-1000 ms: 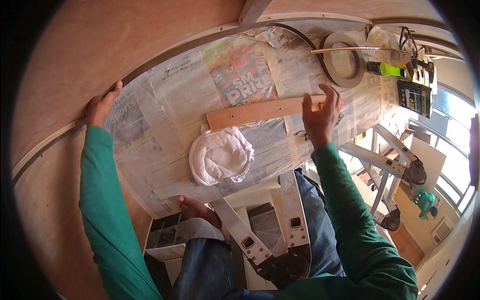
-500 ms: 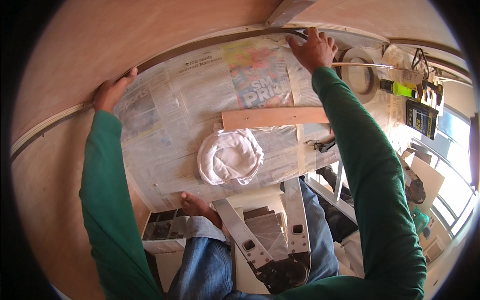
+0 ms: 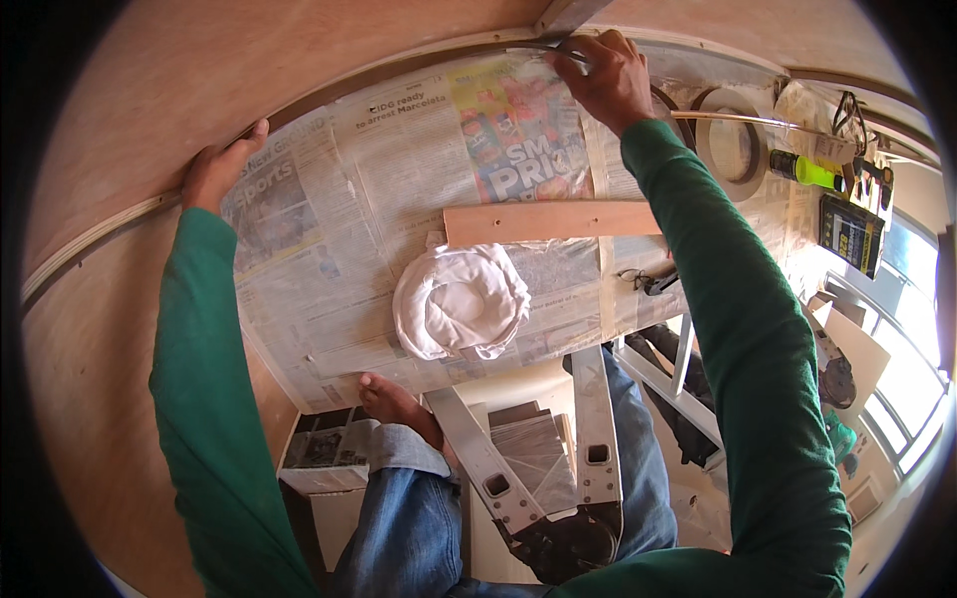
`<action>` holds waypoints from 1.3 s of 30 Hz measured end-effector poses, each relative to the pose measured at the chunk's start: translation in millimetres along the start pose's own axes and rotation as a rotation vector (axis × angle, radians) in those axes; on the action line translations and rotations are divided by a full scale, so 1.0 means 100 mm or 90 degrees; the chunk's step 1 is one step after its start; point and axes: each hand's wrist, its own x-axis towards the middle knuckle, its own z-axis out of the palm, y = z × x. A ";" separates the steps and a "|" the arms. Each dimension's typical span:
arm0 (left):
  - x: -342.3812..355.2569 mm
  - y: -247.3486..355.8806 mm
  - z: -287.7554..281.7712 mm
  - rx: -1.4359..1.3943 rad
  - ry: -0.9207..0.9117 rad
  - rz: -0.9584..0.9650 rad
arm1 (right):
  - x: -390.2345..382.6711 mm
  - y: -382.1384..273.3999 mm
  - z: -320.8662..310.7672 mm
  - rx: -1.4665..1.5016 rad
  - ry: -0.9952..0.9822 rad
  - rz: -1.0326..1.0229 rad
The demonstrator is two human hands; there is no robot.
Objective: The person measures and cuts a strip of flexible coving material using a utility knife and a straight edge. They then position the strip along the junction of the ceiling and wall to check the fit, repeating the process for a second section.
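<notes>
A long dark brown flexible strip (image 3: 399, 66) runs along the pale-edged wooden rim at the top. My left hand (image 3: 221, 171) rests against it at the far left, thumb stretched along the strip and the other fingers partly hidden. At the top, right of centre, my right hand (image 3: 610, 82) has thumb and bent fingers closed around the strip, whose end part stands slightly off the rim there. Below lies a newspaper-covered surface (image 3: 339, 209). On it are a coiled white cloth (image 3: 464, 304) and a reddish wooden slat (image 3: 538, 221) with small holes.
A brown ring-shaped roll (image 3: 753, 149), a yellow-green-and-black tool (image 3: 812, 172) and a dark box (image 3: 849, 234) lie at the right. Black-framed glasses (image 3: 648, 282) lie by my right forearm. A metal ladder (image 3: 483, 458) stands between my legs, my bare foot (image 3: 399, 407) beside it.
My right hand has shifted slightly left and up along the strip, its fingers more closed. My left hand stays at nearly the same place. The view has shifted a little.
</notes>
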 end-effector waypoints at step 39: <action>-0.11 0.18 -0.15 -0.028 -0.156 -0.137 | -0.07 -0.08 0.28 0.044 0.248 0.044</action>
